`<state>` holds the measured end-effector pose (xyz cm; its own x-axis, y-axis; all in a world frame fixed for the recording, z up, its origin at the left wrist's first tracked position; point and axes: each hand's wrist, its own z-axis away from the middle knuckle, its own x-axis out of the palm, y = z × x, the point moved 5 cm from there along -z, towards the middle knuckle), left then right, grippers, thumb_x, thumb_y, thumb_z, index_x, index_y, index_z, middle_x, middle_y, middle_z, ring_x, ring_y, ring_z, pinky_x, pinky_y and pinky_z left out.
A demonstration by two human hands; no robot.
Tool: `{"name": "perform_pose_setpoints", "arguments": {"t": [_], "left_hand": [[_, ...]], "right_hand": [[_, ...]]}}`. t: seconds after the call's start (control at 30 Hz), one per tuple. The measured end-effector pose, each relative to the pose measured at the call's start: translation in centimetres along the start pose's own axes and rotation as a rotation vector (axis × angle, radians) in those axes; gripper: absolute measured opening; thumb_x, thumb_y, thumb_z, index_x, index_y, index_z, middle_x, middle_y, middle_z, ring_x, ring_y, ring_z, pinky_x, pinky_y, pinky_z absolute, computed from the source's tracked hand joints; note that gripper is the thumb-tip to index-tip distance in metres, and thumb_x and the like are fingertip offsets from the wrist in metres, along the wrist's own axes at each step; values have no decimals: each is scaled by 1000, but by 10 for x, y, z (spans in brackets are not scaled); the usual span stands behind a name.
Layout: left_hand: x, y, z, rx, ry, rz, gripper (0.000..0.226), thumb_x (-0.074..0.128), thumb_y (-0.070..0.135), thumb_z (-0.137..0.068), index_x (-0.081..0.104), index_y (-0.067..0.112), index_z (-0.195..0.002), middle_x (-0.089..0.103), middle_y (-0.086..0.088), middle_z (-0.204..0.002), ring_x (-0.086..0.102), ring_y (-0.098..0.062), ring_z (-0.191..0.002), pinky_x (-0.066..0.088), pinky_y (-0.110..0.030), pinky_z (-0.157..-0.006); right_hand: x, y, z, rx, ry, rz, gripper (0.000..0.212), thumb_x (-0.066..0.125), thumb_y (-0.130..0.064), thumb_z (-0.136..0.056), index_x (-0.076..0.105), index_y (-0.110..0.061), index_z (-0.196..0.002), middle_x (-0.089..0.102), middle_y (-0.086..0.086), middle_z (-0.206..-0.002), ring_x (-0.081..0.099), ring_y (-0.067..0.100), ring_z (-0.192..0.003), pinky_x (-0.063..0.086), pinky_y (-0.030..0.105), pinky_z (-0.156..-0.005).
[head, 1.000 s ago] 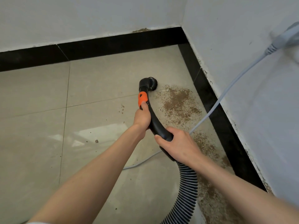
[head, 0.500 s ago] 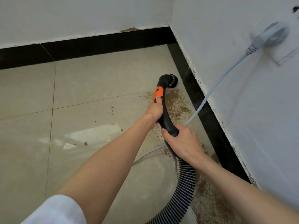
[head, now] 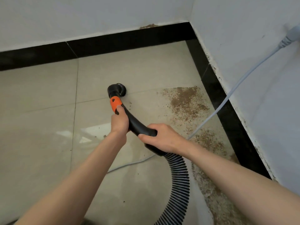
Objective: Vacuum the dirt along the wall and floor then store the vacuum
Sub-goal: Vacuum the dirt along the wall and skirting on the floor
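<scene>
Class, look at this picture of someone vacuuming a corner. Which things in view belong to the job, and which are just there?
Belongs to the job:
- nozzle
- hose
- dirt
- cord
- left hand, gripping the nozzle tube
- right hand, gripping the tube lower down

Just there:
- plug
- baseboard
- wall

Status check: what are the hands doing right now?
Both hands, left and right, grip the nozzle. Brush left of dirt. Cord crosses the dirt.
</scene>
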<state>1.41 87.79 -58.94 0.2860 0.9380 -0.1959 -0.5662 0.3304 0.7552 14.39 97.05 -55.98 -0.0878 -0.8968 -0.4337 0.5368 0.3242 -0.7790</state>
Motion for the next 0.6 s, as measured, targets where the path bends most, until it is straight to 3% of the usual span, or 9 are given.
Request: {"name": "perform_pose_setpoints", "arguments": {"t": [0.2, 0.43, 0.6], "left_hand": [[4, -9, 3, -21, -37, -13, 63, 28, 50, -98, 32, 3, -140, 51, -15, -128, 53, -30, -112, 48, -42, -96], [49, -23, 29, -8, -227, -103, 58, 28, 49, -98, 36, 3, -132, 54, -14, -115, 56, -29, -106, 50, -45, -93], [79, -26, 38, 4, -318, -182, 61, 27, 54, -95, 41, 6, -130, 55, -13, -110, 56, -31, -107, 49, -47, -93]], "right_hand": [[-2, 5, 12, 0, -5, -39, 30, 64, -53, -80, 65, -23, -81, 70, 0, -79, 67, 18, -77, 55, 40, -75], [-13, 36, 54, 50, 144, -43, 36, 61, -55, -80, 65, -20, -86, 67, 4, -79, 64, 21, -72, 53, 43, -70], [-24, 48, 71, 121, 227, -7, 28, 60, -53, -85, 62, -25, -89, 65, 1, -76, 64, 18, -70, 53, 41, -67]]}}
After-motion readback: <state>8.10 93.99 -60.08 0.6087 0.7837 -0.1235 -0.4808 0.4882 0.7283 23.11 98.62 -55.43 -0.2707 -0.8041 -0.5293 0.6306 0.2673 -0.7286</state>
